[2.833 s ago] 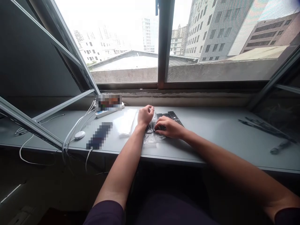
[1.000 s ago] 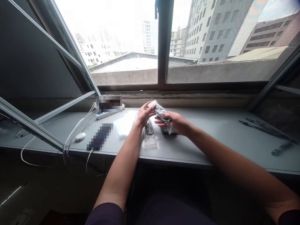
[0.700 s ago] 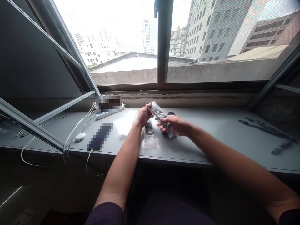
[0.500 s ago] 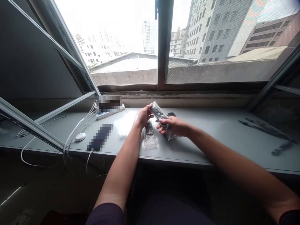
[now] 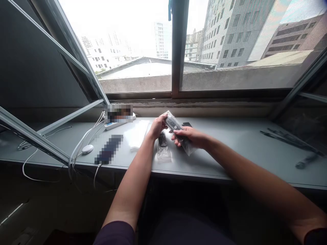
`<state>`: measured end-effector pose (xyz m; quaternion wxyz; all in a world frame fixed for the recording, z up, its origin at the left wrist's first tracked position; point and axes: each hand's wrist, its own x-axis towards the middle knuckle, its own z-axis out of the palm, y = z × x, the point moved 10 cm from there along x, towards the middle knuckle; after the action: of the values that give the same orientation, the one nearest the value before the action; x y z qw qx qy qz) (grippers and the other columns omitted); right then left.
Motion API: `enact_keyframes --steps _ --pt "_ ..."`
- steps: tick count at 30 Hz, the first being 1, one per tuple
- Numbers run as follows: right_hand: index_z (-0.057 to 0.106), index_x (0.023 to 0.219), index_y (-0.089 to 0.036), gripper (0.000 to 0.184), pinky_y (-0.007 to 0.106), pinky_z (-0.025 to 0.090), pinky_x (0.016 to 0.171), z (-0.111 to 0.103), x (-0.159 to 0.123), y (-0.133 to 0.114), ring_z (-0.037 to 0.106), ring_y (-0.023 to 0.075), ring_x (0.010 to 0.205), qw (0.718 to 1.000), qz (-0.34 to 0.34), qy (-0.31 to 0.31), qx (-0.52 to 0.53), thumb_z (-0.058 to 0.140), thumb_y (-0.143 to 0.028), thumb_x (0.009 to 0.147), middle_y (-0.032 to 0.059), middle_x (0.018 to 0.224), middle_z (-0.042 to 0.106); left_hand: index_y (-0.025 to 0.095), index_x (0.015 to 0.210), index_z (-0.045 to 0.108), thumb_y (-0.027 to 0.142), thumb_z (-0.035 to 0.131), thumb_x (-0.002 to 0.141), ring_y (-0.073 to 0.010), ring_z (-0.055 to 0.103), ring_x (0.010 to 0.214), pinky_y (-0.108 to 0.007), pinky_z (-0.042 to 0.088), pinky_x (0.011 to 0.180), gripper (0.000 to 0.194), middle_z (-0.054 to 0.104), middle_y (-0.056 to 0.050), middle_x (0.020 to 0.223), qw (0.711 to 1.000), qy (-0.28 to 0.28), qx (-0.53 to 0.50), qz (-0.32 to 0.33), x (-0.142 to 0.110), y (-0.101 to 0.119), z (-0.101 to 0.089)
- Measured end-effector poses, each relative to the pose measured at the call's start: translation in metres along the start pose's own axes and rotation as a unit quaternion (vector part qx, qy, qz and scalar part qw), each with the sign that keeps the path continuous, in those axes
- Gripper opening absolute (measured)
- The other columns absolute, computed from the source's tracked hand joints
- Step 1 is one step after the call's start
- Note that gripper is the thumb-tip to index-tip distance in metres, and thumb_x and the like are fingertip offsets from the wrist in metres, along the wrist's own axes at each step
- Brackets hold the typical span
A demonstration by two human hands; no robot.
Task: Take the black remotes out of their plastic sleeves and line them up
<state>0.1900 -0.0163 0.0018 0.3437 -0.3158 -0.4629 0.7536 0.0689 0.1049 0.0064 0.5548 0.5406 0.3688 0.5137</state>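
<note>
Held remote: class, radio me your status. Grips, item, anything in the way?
Left grip and right grip both on remote. Remote clear-bagged, slanting, held above table. Nothing seen blocking; second bag lies on table.

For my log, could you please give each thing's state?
Held bagged remote: tilted.
Left hand: gripping held bagged remote's far end.
Right hand: gripping held bagged remote's middle.
Second bagged remote: lying flat.
Third remote: mostly hidden.
White stack: lying flat.
Power strip: on or off unclear.

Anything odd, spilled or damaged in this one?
No spill or damage shows. Oddly, one pixelated patch covers something on the table, another sits over the power strip; a white cable dangles off the front edge.
</note>
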Motion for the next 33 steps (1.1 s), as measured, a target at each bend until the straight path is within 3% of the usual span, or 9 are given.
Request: enact_keyframes --steps 3,6,10,15,19,22,29,33 --pt "0.074 0.1 -0.011 0.015 0.026 0.069 0.063 -0.003 0.001 0.001 0.077 0.0177 0.065 1.0 0.004 0.015 0.005 0.081 -0.025 0.101 0.0127 0.089 0.082 0.015 0.091 0.077 0.062 0.081 0.088 -0.0179 0.067 0.07 -0.028 0.048 0.061 0.048 0.071 -0.008 0.077 0.999 -0.01 -0.03 0.003 0.003 -0.003 0.002" --pt "0.073 0.102 -0.011 0.015 0.028 0.07 0.061 -0.005 0.002 0.002 0.078 0.0189 0.068 1.0 0.003 0.023 0.012 0.08 -0.025 0.102 0.014 0.095 0.082 0.015 0.092 0.078 0.058 0.08 0.09 -0.0163 0.066 0.071 -0.027 0.048 0.062 0.043 0.072 -0.007 0.079 0.997 0.018 -0.065 0.028 0.006 0.0 -0.007" --pt "0.073 0.101 -0.012 0.011 0.026 0.069 0.059 -0.006 0.003 0.002 0.077 0.0176 0.064 1.0 0.005 0.018 0.004 0.075 -0.023 0.105 0.0127 0.089 0.082 0.017 0.094 0.076 0.066 0.074 0.093 -0.017 0.067 0.073 -0.028 0.05 0.064 0.049 0.071 -0.007 0.081 0.997 0.021 -0.078 0.017 0.006 -0.002 -0.01" --pt "0.074 0.099 -0.01 0.015 0.024 0.067 0.058 -0.008 0.002 -0.003 0.075 0.0161 0.06 1.0 -0.008 0.024 -0.004 0.072 -0.023 0.107 0.0121 0.082 0.081 0.019 0.075 0.062 0.064 0.081 0.086 -0.0127 0.054 0.058 -0.028 0.041 0.055 0.051 0.06 -0.003 0.068 0.999 -0.011 -0.048 -0.009 0.005 -0.007 0.0" --pt "0.075 0.102 -0.01 0.013 0.025 0.069 0.06 -0.007 0.003 0.0 0.078 0.0181 0.065 1.0 -0.006 0.016 0.002 0.076 -0.023 0.104 0.0153 0.09 0.083 0.02 0.069 0.057 0.059 0.083 0.085 -0.0107 0.048 0.056 -0.028 0.04 0.056 0.049 0.055 0.0 0.064 0.997 0.048 -0.043 0.038 0.007 0.0 -0.013" --pt "0.074 0.103 -0.009 0.009 0.026 0.07 0.063 -0.005 0.006 0.002 0.08 0.0188 0.07 1.0 -0.011 0.003 0.017 0.076 -0.018 0.103 0.017 0.1 0.083 0.019 0.073 0.062 0.062 0.081 0.088 -0.0122 0.054 0.059 -0.028 0.044 0.059 0.049 0.059 -0.001 0.067 0.995 0.067 -0.053 0.057 0.006 0.002 -0.019" --pt "0.072 0.106 -0.007 0.01 0.026 0.069 0.062 -0.009 0.007 -0.005 0.079 0.0177 0.069 0.997 -0.052 0.01 0.048 0.075 -0.016 0.103 0.0166 0.101 0.082 0.017 0.071 0.064 0.063 0.082 0.087 -0.0116 0.054 0.058 -0.027 0.04 0.055 0.051 0.065 -0.005 0.07 0.997 -0.018 -0.061 0.031 0.003 -0.001 0.0" --pt "0.073 0.109 -0.008 0.015 0.029 0.071 0.064 -0.012 0.008 -0.002 0.08 0.0195 0.073 0.999 -0.04 0.012 0.035 0.077 -0.019 0.102 0.0186 0.106 0.082 0.017 0.071 0.066 0.057 0.084 0.087 -0.0114 0.055 0.059 -0.027 0.041 0.056 0.047 0.065 -0.004 0.071 0.994 -0.002 -0.088 0.062 0.005 0.003 -0.005"
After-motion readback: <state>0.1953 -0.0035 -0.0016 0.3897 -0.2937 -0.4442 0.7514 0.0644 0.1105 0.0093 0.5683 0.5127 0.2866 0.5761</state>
